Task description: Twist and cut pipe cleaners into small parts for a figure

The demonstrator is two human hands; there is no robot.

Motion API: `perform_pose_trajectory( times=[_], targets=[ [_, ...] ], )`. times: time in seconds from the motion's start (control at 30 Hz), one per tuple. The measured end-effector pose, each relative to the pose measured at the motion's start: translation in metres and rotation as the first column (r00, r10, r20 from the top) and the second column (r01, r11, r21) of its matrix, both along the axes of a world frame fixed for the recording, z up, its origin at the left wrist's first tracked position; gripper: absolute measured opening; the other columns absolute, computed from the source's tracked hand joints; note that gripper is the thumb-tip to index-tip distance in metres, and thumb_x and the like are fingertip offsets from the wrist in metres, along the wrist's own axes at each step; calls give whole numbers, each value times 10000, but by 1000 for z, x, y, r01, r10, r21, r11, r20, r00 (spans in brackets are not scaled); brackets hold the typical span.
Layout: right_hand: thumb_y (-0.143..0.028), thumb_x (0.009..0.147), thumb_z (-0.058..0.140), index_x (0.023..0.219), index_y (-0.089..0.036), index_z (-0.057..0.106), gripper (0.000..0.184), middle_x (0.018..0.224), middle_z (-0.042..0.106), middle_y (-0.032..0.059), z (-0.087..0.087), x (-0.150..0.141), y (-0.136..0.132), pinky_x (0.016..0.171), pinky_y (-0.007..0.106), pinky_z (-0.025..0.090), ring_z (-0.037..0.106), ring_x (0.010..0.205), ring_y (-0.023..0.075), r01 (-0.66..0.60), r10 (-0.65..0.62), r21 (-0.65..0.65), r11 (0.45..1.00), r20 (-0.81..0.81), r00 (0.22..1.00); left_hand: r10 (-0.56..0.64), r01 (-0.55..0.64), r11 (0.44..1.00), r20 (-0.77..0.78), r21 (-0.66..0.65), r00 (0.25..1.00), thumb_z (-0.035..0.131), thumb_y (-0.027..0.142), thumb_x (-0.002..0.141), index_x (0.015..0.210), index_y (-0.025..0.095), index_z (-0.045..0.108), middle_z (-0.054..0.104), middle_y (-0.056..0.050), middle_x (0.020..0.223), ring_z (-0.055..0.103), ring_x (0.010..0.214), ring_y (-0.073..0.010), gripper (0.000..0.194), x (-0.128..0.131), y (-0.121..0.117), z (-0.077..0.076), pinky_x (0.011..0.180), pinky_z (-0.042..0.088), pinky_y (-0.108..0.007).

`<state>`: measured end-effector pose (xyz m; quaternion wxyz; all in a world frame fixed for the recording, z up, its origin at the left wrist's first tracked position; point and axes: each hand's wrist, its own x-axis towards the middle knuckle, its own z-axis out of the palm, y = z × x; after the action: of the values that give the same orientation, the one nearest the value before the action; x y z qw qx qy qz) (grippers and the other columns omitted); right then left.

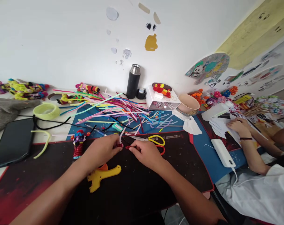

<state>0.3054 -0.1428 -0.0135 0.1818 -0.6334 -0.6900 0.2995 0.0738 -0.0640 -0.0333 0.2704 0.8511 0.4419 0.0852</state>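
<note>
My left hand (104, 149) and my right hand (144, 153) meet over the dark desk mat (142, 187), each pinching an end of a short red pipe cleaner piece (124, 146). Just behind the fingers lie yellow-handled scissors (153, 140). A small finished pipe-cleaner doll (78, 144) with a red body stands left of my left hand. Under my left wrist lies a yellow glue gun (100, 177). A big loose heap of coloured pipe cleaners (118, 112) spreads across the blue mat behind.
A black flask (133, 81), a white box (163, 100) and a beige bowl (188, 105) stand at the back. A dark tablet (14, 142) and yellow-green tape roll (46, 111) lie left. At right, another person's hand (237, 126) rests on papers near a white power bank (222, 152).
</note>
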Motion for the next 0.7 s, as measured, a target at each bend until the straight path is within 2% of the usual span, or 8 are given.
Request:
perform_pose_trajectory(
  times=[0.13, 0.23, 0.33, 0.43, 0.53, 0.7],
  targets=[
    [-322, 1051, 712, 1061, -243, 832, 144, 951, 839, 32, 1, -8, 0, 757, 288, 454, 762, 867, 203, -56, 57, -8, 998, 72, 996, 105, -59, 978, 230, -199, 968, 722, 491, 927, 1019, 258, 716, 767, -9, 848, 703, 760, -237, 251, -23, 22, 14, 682, 480, -305],
    [-320, 1068, 692, 1081, -249, 836, 161, 1043, 855, 41, -4, -13, 3, 816, 292, 493, 789, 966, 218, -98, 97, 1, 995, 80, 992, 209, -59, 934, 407, -352, 889, 779, 597, 886, 994, 231, 707, 740, -10, 843, 671, 764, -211, 388, -34, 33, 28, 686, 499, -289],
    [-346, 1079, 681, 1094, -257, 839, 182, 1035, 856, 44, -8, -18, 7, 817, 294, 506, 791, 966, 222, -126, 122, 25, 992, 119, 985, 315, -30, 875, 521, -483, 793, 875, 628, 798, 1001, 219, 702, 737, -16, 874, 678, 799, -206, 487, -36, 36, 37, 699, 522, -285],
    [-351, 1085, 674, 1105, -265, 838, 187, 1022, 854, 46, -8, -21, 12, 832, 297, 518, 793, 965, 222, -144, 133, 62, 988, 152, 979, 363, -5, 848, 573, -530, 735, 920, 615, 758, 1006, 214, 714, 730, -16, 884, 678, 795, -198, 514, -34, 35, 42, 711, 550, -295],
    [-334, 1080, 674, 1137, -262, 833, 183, 1066, 856, 55, -5, -20, 15, 870, 316, 539, 802, 992, 236, -136, 123, 87, 987, 148, 981, 362, 8, 844, 579, -537, 730, 920, 629, 757, 996, 201, 735, 735, -25, 862, 664, 754, -188, 524, -31, 34, 43, 697, 556, -301],
    [-282, 1055, 677, 1181, -241, 824, 198, 1212, 845, 67, -7, -11, 14, 961, 360, 559, 798, 1129, 273, -69, 68, 117, 991, 12, 998, 371, 28, 828, 584, -560, 722, 924, 636, 751, 998, 204, 771, 742, -38, 883, 661, 758, -187, 520, -25, 32, 43, 704, 563, -305]
  ],
)
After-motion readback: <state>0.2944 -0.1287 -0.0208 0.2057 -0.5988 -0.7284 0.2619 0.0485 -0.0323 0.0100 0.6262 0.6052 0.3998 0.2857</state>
